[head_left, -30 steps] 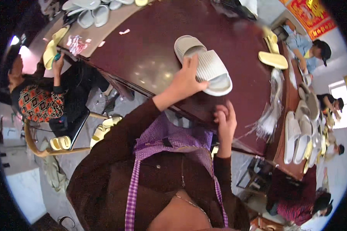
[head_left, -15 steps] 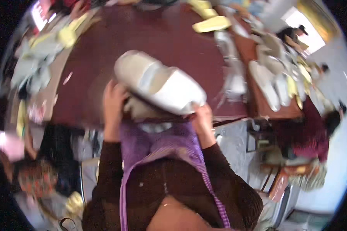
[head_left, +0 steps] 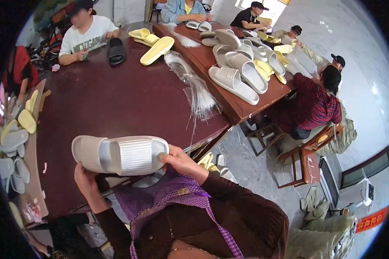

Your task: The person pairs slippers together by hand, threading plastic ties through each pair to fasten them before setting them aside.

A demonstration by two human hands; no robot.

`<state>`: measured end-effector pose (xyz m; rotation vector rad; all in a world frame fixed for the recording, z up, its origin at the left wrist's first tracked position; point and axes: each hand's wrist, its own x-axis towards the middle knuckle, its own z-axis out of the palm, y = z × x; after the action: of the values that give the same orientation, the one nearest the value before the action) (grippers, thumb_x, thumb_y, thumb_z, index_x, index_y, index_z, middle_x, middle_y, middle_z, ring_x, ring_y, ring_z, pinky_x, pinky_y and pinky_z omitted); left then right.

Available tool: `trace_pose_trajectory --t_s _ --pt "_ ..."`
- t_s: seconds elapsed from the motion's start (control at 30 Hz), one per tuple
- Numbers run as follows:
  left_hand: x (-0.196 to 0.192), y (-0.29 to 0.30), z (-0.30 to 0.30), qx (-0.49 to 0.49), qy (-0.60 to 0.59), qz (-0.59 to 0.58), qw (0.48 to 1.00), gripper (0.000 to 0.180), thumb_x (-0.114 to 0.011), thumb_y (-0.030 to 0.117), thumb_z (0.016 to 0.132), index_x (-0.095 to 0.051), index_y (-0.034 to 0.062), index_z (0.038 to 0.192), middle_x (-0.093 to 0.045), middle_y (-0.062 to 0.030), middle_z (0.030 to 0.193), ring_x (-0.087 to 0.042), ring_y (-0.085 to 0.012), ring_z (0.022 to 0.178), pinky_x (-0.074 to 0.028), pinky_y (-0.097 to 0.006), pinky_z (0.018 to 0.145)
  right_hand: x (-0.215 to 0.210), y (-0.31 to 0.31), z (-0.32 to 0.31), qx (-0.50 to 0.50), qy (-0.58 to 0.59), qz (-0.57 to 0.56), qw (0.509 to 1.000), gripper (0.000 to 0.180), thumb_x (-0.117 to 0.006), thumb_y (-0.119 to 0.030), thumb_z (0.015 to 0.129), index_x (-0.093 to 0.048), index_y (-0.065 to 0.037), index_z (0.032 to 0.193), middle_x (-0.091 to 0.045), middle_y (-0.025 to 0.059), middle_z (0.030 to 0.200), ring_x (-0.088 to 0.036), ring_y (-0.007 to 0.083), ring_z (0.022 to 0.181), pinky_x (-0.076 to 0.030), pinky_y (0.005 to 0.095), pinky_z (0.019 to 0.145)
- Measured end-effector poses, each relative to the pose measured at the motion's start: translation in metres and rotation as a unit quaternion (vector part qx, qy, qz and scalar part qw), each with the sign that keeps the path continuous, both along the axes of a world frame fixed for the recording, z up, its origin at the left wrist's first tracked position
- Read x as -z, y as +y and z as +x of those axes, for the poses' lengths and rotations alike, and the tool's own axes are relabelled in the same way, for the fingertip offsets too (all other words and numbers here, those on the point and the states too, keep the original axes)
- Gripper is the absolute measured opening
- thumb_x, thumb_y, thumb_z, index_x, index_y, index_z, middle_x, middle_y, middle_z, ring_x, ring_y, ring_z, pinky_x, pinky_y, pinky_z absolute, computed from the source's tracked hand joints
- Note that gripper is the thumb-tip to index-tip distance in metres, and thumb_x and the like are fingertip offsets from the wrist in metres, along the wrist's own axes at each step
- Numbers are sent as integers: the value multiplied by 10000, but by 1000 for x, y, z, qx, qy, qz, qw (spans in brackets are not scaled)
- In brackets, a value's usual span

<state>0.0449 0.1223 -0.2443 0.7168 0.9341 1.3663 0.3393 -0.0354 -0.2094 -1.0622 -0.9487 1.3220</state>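
Note:
A pair of light beige slide sandals (head_left: 136, 156), apparently nested into each other with their ribbed straps side by side, is held level just over the near edge of the dark red table (head_left: 116, 99). My left hand (head_left: 85, 182) grips the left end from below, its fingers partly hidden under the sole. At the other end, my right hand (head_left: 182, 163) has its thumb on top of the pair and its remaining fingers out of sight beneath.
Clear plastic bags (head_left: 194, 82) lie along the table's right side, beside yellow slides (head_left: 157, 50). An adjoining brown table (head_left: 274, 91) carries several grey slides (head_left: 242, 71). More slides (head_left: 13, 140) lie at the left. Across the table, a person (head_left: 90, 32) has a black slide (head_left: 116, 51).
The view has swung and sharpened, bringing people and the right-hand table further into sight. The slides, slanting in my hands before, are now level and lower left in the picture; both hands keep hold.

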Motion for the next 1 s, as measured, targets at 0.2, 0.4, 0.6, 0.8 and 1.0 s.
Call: trace_pose_trajectory --t_s 0.2,0.4,0.6,0.8,1.0 --pt "-7 0 -22 -34 4 18 999 279 -481 205 882 -553 -34 1008 -590 -114 977 -583 -207 855 -497 -356 690 -4 3 9 19 -97 13 995 373 -522 -181 845 -491 -9 1174 -596 41 905 -560 105 776 -476 234 593" --pt "-22 16 -66 -98 144 112 978 295 -517 194 866 -574 -32 1047 -605 -100 989 -587 -203 889 -470 -330 778 -37 3 79 107 -153 -48 981 321 -645 -178 802 -557 -35 1076 -626 47 890 -589 115 677 -497 257 600" --pt "-29 66 -62 36 72 35 996 186 -567 209 848 -629 39 893 -625 -24 849 -565 -106 740 -446 -250 629 -53 71 107 137 -214 24 967 318 -635 -239 789 -629 -6 1006 -641 81 920 -579 154 842 -450 270 765" --pt "-26 77 -15 44 208 61 975 321 -554 249 856 -602 -11 1039 -624 -68 956 -575 -154 829 -451 -281 729 -41 201 49 8 -273 110 956 325 -619 -243 830 -620 6 1039 -639 54 929 -577 129 838 -449 239 727" --pt "-19 39 -9 -144 390 212 884 423 -546 275 849 -555 -56 1113 -579 -164 1121 -561 -242 1009 -440 -321 850 -3 198 29 165 -390 289 859 228 -593 -136 848 -611 37 996 -637 78 910 -583 124 818 -473 244 718"
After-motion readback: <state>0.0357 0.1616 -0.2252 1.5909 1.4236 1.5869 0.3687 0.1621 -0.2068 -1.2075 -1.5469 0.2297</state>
